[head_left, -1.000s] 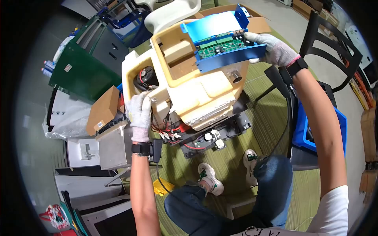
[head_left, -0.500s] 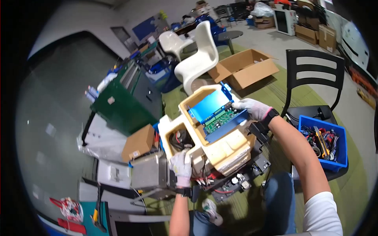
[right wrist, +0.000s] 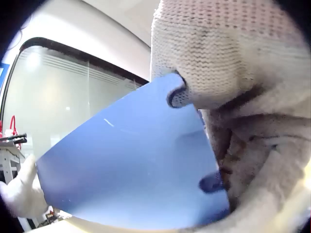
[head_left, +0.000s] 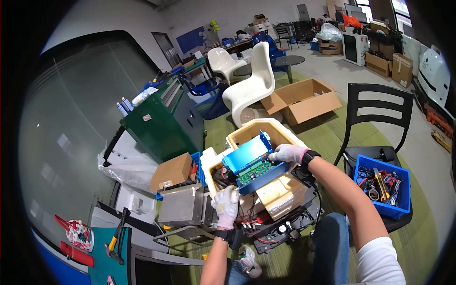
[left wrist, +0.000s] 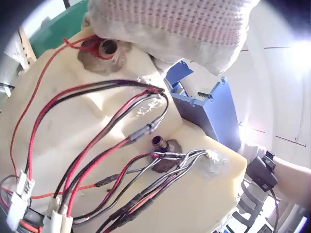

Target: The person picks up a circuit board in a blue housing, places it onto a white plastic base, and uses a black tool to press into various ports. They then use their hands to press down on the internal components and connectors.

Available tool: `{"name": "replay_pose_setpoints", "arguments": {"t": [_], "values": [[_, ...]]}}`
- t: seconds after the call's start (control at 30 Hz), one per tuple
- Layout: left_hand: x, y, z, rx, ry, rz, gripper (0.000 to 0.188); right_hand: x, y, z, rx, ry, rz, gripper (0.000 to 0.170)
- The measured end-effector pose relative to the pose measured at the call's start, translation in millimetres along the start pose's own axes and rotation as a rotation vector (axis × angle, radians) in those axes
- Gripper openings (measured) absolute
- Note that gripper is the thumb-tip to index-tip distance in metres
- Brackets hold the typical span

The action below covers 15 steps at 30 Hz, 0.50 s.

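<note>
My right hand, in a white knit glove, grips the right end of a blue metal bracket that carries a green circuit board. The bracket is tilted above a cream plastic housing with open compartments. In the right wrist view its flat blue side runs up to the gloved fingers. My gloved left hand holds the rim of the housing's left compartment, close to the bracket's left corner. Below that hand, red and black wires with white connectors hang along the housing wall.
A black chair at the right bears a blue bin of cables and tools. Grey metal boxes and a cardboard box stand left of the housing. Behind are a green cabinet, a white chair and a large carton.
The head view has tilted up, showing more of the room. The bracket has moved left over the housing with my right hand. My left hand stays at the rim.
</note>
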<state>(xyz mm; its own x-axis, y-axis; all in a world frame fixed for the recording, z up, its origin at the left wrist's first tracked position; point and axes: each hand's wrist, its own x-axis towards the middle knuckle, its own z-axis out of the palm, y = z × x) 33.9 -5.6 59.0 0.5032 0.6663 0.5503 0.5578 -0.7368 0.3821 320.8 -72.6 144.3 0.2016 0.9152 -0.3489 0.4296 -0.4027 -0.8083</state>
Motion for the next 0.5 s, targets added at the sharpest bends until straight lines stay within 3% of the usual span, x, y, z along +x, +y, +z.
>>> {"name": "replay_pose_setpoints", "arguments": {"t": [0.03,0.1,0.13,0.23,0.3,0.33,0.37,0.4,0.47,0.5], "values": [[-1.8,1.5,1.8,-0.088,-0.044,-0.135,0.055,0.6,-2.0,-0.4,-0.113,0.011,0.015,0.044],[-2.8,10.7,4.9,-0.002,-0.045,-0.106,0.062,-9.9,-5.6,2.0,0.000,0.016,0.022,0.044],[-1.9,21.7,2.0,0.121,-0.144,-0.174,0.062,-2.6,0.2,4.0,-0.031,-0.002,-0.042,0.046],[1.5,15.1,7.2,-0.049,-0.133,-0.200,0.059,-8.0,-2.5,-1.6,-0.270,-0.020,-0.077,0.051],[1.6,21.4,2.9,-0.102,-0.063,-0.158,0.057,-0.9,-0.3,-10.2,-0.610,-0.034,0.000,0.064],[1.2,32.2,-3.5,-0.011,-0.107,-0.261,0.056,-2.7,8.9,-12.5,-0.480,-0.070,0.135,0.067],[2.9,25.9,0.1,-0.052,-0.080,-0.218,0.055,-17.2,1.8,-10.8,-0.346,-0.100,0.266,0.072],[1.7,24.8,2.6,-0.061,-0.090,-0.243,0.054,-30.4,-9.2,-7.2,-0.367,-0.068,0.278,0.066],[5.9,26.3,-0.1,-0.046,-0.085,-0.277,0.053,0.3,39.0,-14.2,-0.853,-0.014,-0.203,0.064],[6.4,12.6,12.2,-0.090,-0.033,-0.227,0.051,-6.5,36.8,-7.3,-0.796,0.014,-0.181,0.065]]}}
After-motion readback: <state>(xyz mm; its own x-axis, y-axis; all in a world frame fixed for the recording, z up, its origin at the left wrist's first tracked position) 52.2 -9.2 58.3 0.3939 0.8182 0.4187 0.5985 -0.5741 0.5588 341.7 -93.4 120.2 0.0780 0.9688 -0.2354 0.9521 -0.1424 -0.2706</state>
